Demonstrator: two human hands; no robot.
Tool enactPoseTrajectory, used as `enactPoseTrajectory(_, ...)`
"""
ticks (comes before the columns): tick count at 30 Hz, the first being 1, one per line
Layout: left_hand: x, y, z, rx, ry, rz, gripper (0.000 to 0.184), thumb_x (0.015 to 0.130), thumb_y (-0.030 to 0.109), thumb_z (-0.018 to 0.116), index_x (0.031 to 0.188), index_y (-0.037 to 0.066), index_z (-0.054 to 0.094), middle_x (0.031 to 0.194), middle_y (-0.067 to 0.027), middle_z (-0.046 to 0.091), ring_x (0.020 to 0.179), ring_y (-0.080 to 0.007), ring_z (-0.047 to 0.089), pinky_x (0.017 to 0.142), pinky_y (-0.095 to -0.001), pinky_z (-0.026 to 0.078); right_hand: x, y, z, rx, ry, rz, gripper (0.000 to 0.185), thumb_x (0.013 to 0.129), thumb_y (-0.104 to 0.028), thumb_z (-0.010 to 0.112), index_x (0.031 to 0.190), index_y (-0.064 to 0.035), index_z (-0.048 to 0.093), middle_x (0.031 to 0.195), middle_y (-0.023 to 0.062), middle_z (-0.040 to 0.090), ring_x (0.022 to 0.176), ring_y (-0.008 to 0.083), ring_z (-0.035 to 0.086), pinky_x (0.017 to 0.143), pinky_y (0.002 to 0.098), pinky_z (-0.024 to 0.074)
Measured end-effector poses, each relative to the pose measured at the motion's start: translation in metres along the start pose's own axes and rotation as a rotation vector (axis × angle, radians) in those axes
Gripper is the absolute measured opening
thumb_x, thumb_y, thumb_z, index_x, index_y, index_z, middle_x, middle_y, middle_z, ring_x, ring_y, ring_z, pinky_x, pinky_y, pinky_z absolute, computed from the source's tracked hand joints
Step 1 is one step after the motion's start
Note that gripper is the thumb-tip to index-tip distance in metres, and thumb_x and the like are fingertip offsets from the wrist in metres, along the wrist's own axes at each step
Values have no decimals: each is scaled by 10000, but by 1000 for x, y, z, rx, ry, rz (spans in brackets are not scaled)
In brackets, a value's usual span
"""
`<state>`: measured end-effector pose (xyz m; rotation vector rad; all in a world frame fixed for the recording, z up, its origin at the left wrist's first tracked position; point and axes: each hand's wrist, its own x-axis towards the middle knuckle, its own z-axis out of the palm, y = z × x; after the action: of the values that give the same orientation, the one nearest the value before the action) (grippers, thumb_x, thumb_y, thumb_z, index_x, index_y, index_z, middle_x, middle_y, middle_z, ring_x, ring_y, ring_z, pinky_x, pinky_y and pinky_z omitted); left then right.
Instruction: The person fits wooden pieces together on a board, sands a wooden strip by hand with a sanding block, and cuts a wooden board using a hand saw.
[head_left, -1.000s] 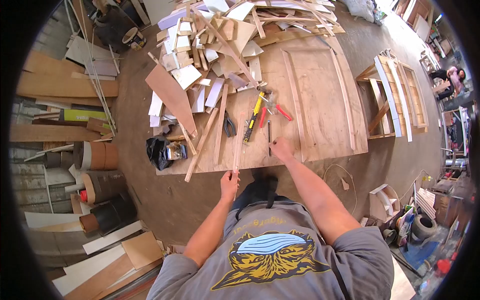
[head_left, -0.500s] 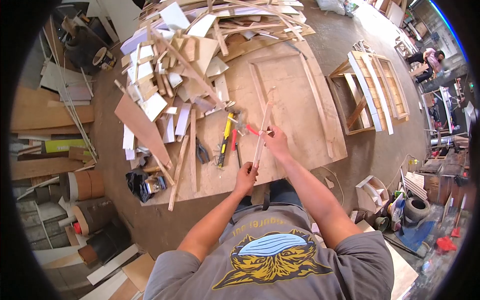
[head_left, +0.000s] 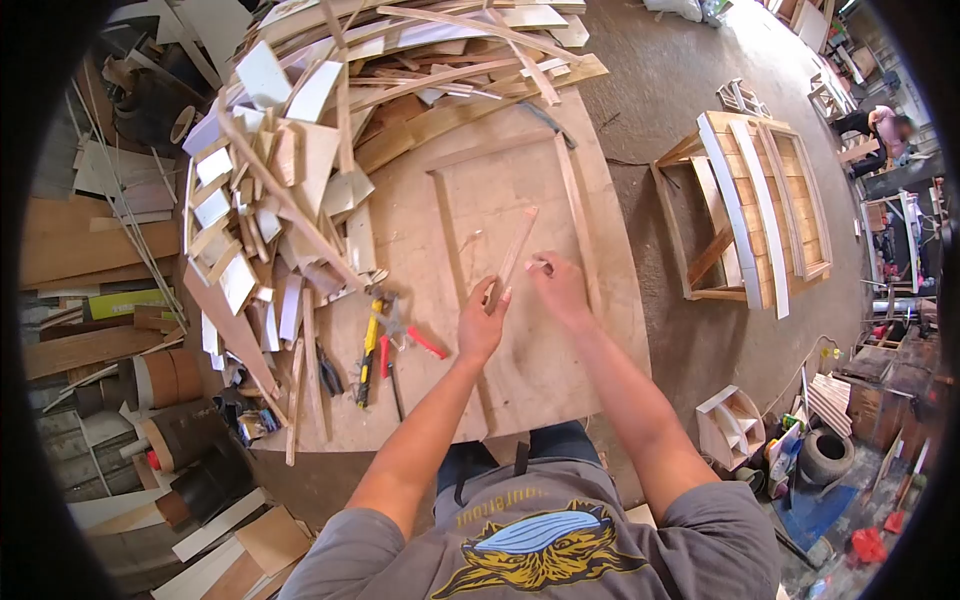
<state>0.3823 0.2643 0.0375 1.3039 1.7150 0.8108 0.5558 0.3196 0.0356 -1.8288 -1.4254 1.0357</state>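
Observation:
My left hand (head_left: 482, 328) is closed around the lower part of a thin wooden strip (head_left: 518, 240), which slants up and away over the worktop. Just right of the strip, apart from it, is my right hand (head_left: 562, 292), its thumb and fingers pinched together; a small pale bit shows at the fingertips, too small to name. Beneath both hands lies a wooden frame (head_left: 573, 200) of narrow battens on a plywood sheet (head_left: 400, 428). To the left rest a hammer (head_left: 369, 350) with a yellow and black handle, red-handled pincers (head_left: 427, 343) and dark pliers (head_left: 328, 374).
A heap of wood offcuts (head_left: 310, 160) covers the sheet's left and far sides. On the floor at right stands a slatted wooden structure (head_left: 755, 210), with a small wooden box (head_left: 730, 425) nearer. Another person (head_left: 880, 140) is bent over at far right.
My right hand has come off the strip and sits to its right. My left hand has moved farther over the sheet with the strip. The view has shifted, so the tools appear lower and farther left.

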Motion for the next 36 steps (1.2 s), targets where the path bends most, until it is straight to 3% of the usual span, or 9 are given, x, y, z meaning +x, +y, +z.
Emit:
enactPoseTrajectory(2, 26, -4, 11, 129, -6, 94, 465, 980, 387, 702, 1384, 169, 632, 1134, -163, 698, 997, -349, 681, 833, -426, 545, 33, 13, -34, -236, 18, -11, 449, 930, -361, 734, 1172, 13, 680, 938, 162, 712, 904, 332, 709, 827, 441, 566)
enactPoseTrajectory(6, 72, 15, 7, 400, -71, 127, 396, 956, 320, 726, 1316, 162, 683, 1045, -123, 699, 963, -360, 686, 806, -441, 556, 92, 33, -50, -535, 167, -81, 561, 924, -406, 739, 1299, -23, 571, 1146, 195, 663, 1015, 405, 683, 893, 506, 558)
enactPoseTrajectory(9, 103, 10, 9, 454, -5, 310, 373, 957, 304, 719, 1309, 183, 691, 1067, -103, 671, 938, -341, 686, 762, -442, 561, 120, 37, -50, -558, 61, 2, 579, 936, -373, 729, 1351, -37, 507, 1206, 208, 635, 1023, 424, 679, 877, 526, 568)
enactPoseTrajectory(12, 129, 13, 7, 543, -75, 304, 357, 960, 288, 713, 1305, 198, 695, 1101, -86, 658, 927, -324, 686, 743, -443, 563, 126, 45, -50, -568, -46, 32, 526, 951, -319, 711, 1341, -35, 500, 1196, 218, 639, 1050, 426, 678, 856, 536, 571)
enactPoseTrajectory(15, 146, 12, 10, 587, -56, 295, 363, 944, 279, 726, 1302, 233, 686, 1097, -70, 644, 950, -310, 690, 752, -444, 576, 120, 51, -53, -501, -6, 6, 455, 960, -272, 693, 1314, -50, 515, 1200, 213, 638, 1052, 424, 683, 832, 541, 575)
enactPoseTrajectory(21, 154, 18, 14, 536, -24, 310, 360, 930, 322, 747, 1250, 163, 706, 1068, -116, 649, 945, -338, 681, 768, -448, 559, 118, 64, -57, -495, -20, 45, 484, 947, -270, 699, 1371, -113, 526, 1196, 184, 646, 1066, 421, 674, 867, 530, 558)
enactPoseTrajectory(27, 148, 27, 22, 589, -69, 193, 392, 917, 336, 761, 1208, 79, 704, 1088, -149, 667, 987, -366, 673, 814, -454, 549, 116, 67, -57, -469, -2, 34, 473, 929, -255, 706, 1349, -120, 533, 1178, 182, 653, 1057, 429, 672, 855, 536, 554)
enactPoseTrajectory(30, 154, 10, 25, 505, -29, 295, 377, 926, 313, 750, 1175, 35, 697, 1091, -181, 688, 1014, -381, 674, 834, -471, 546, 116, 66, -57, -450, 8, 32, 466, 931, -252, 701, 1348, -115, 543, 1189, 183, 653, 1062, 426, 672, 862, 533, 553)
enactPoseTrajectory(36, 145, 31, 25, 333, -68, 147, 371, 966, 310, 700, 1240, 62, 665, 1144, -215, 680, 1033, -403, 668, 881, -472, 539, 116, 68, -56, -463, 9, 36, 457, 935, -242, 685, 1351, -96, 562, 1216, 182, 651, 1072, 422, 672, 869, 526, 555)
